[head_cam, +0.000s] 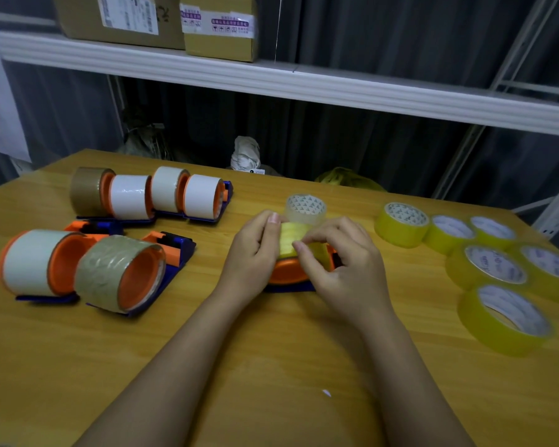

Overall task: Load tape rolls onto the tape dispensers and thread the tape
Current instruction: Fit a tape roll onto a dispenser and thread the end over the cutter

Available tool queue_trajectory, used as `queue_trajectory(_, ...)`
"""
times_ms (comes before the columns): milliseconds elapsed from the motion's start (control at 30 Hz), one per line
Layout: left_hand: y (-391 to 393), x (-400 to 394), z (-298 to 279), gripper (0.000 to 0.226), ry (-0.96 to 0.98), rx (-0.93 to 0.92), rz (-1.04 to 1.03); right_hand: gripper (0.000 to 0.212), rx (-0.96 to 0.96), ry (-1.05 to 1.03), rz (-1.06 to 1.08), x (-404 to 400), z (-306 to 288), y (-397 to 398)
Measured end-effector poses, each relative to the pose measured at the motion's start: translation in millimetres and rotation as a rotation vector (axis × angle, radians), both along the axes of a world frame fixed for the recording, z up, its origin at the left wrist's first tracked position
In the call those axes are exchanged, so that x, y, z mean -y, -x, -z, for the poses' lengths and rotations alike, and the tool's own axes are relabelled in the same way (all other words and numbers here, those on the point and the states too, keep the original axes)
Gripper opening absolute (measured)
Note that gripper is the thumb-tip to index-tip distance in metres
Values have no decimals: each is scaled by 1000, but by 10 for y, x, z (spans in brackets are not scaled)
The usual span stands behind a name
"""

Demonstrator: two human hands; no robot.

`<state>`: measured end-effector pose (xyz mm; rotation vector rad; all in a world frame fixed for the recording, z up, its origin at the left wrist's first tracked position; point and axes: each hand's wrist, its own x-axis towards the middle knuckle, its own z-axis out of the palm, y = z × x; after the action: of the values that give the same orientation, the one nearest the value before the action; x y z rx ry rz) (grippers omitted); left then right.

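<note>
Mid-table, both hands (304,250) pinch the yellow tape roll (292,238) on its dispenser (288,274).

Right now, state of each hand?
Left hand: fingers curled on the yellow tape roll sitting on the dispenser.
Right hand: fingertips pinching at the same roll's surface.

Loaded dispensers (117,240) crowding worktop (271,366) left; yellow tape rolls (484,262) blocking right; clear roll (305,208) sitting just behind hands; near worktop lying open.
</note>
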<state>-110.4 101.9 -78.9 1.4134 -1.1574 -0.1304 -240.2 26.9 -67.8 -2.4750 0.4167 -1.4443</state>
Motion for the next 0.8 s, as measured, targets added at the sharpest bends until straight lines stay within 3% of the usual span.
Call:
queue_trajectory(300, 16, -12, -16, 38, -3, -11, 3, 36, -64, -8, 31, -43, 18, -29)
queue_trajectory(433, 10, -11, -4, 37, -23, -3, -9, 21, 20, -89, -18, -33, 17, -24)
queue_trajectory(667, -8, -17, 13, 32, -51, -10, -27, 16, 36, -83, 18, -48, 8, -23)
queue_trajectory(800, 2, -26, -10, 32, -55, -18, -33, 8, 96, -260, 40, -55, -28, -11)
